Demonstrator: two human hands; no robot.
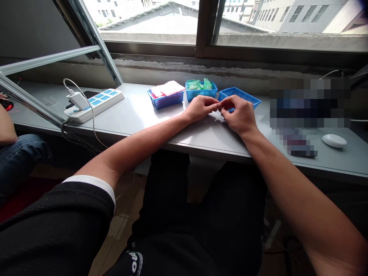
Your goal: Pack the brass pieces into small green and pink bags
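Pinching a tiny piece (220, 108), barely visible and too small to tell its long axis, between closed fingertips of left hand (202, 107) and right hand (240, 114), over the table (207, 131), just this side of the rightmost blue basket (246, 94), nearer the right hand.

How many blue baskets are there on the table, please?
3: left basket with pink items, middle basket with green items, and right basket, partly hidden by the right hand. More could hide in the blurred area.
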